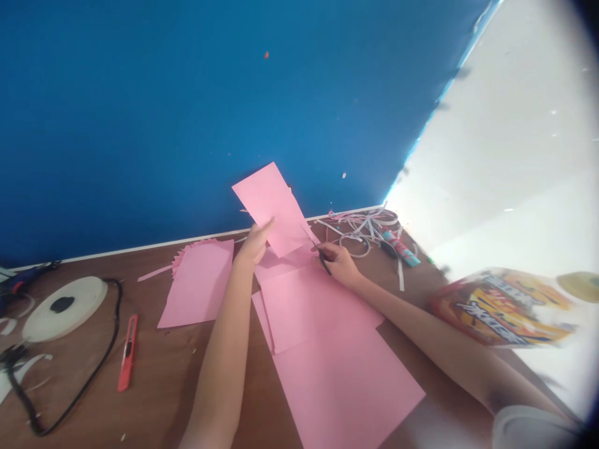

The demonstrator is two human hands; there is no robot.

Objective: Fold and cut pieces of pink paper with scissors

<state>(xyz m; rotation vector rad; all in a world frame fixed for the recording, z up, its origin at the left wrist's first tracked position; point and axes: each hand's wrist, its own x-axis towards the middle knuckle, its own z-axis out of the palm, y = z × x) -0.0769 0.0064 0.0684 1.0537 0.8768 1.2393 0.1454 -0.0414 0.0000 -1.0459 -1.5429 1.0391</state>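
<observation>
My left hand [256, 243] grips a pink paper sheet [276, 206] by its lower left edge, thumb on its face, and holds it tilted up above the table. In my right hand [337, 260] is a pair of scissors [322, 257] with dark handles, its thin blades pointing up and left beside the lower right edge of that sheet. Under both hands lie larger pink sheets [337, 368], overlapping one another. Left of my left forearm is another pile of pink paper [201, 284], with a fringed edge of pink pieces behind it.
A red box cutter [128, 352], a white disc-shaped object [65, 308] and a black cable [100, 368] lie on the left of the brown table [163, 399]. Tangled paper strips [369, 223] and a glue-stick-like tube [401, 247] sit back right. A colourful package [505, 305] stands right.
</observation>
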